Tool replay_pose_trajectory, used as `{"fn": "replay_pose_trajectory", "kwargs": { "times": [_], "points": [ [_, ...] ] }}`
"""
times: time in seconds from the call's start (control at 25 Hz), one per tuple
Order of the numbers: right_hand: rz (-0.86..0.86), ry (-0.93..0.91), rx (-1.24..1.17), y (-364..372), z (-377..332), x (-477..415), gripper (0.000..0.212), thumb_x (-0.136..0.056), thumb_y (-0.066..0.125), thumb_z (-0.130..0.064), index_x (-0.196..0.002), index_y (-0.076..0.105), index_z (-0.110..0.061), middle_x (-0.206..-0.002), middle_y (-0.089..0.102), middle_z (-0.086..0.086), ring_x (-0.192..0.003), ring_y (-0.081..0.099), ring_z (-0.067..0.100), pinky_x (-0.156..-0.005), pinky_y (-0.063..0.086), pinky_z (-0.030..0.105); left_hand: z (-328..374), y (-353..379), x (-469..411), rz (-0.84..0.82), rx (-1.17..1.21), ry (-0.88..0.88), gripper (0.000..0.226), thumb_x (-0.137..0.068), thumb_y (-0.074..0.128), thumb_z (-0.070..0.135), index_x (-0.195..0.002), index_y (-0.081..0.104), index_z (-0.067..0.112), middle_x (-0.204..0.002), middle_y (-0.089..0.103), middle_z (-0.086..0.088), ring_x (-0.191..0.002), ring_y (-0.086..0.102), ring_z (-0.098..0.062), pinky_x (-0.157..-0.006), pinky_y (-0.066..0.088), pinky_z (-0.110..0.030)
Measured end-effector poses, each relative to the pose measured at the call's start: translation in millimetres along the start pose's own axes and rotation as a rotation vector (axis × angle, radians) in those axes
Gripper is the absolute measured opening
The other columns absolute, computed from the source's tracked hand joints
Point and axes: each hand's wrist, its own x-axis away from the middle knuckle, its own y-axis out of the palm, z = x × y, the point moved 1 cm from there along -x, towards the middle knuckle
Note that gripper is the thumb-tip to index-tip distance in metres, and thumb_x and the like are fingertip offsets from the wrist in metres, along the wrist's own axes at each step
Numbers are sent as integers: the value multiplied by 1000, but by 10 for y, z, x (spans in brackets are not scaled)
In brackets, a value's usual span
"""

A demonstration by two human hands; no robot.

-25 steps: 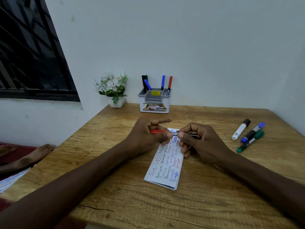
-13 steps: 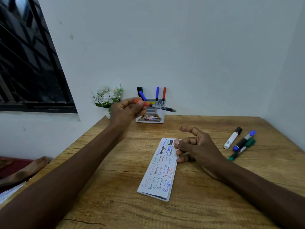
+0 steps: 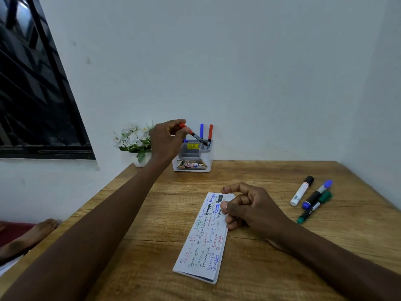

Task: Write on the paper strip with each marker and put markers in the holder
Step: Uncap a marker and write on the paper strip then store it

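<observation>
— So where is the red-capped marker (image 3: 192, 134) sitting right now?

— Up at the back of the desk (image 3: 271, 268), over the marker holder (image 3: 192, 157). The left hand (image 3: 167, 141) is pinching it near the red cap end, fingers closed around it.

— Which way is it pointing?

— Its long axis is running on a slant: red cap up and to the left, by the fingertips, dark barrel angling down and to the right, with the lower end dipping at the holder's right-hand compartment. Whether the end is touching the rim I cannot tell.

— What else is standing in the holder?

— A blue marker (image 3: 201, 131) and a red marker (image 3: 210, 132) are standing nearly upright, caps up, just right of the tilted one.

— And the right hand (image 3: 249, 206)?

— It is resting loosely curled on the desk, holding nothing, its fingertips lying at the far right edge of the paper strip (image 3: 202, 237). The strip is lying lengthwise, running from near the person away and slightly right, covered in coloured handwriting.

— Any markers lying loose?

— Three, well to the right of the strip: a black-capped white marker (image 3: 302, 190), a blue-capped marker (image 3: 317, 194) and a green marker (image 3: 314, 207), side by side, all slanting with caps away and to the right.
</observation>
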Motion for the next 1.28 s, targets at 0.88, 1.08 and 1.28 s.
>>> {"fn": "replay_pose_trajectory", "kwargs": {
  "times": [0.88,1.08,1.28],
  "points": [
    [-51,-31,55,-17,35,-18,31,-87,77,-12,-116,67,-13,-84,75,22,-68,72,26,-62,61,34,-141,747,-199,-275,-184,-73,44,-84,79,11,-126,69,5,-106,78,-13,-98,73,-13,-94,52,-16],
    [-55,-37,50,-23,50,-30,31,-87,77,-12,-116,66,-12,-85,75,23,-69,72,29,-62,62,35,-181,831,-218,-274,-224,-42,39,-83,76,9,-122,72,4,-102,78,-13,-94,71,-13,-99,49,-22],
    [-62,-34,52,-27,50,-32,31,-87,77,-12,-116,66,-12,-86,75,24,-69,72,29,-63,62,35,-186,859,-169,-223,-206,-36,39,-84,75,8,-122,71,6,-108,77,-11,-99,72,-16,-104,52,-33]
  ]
}}
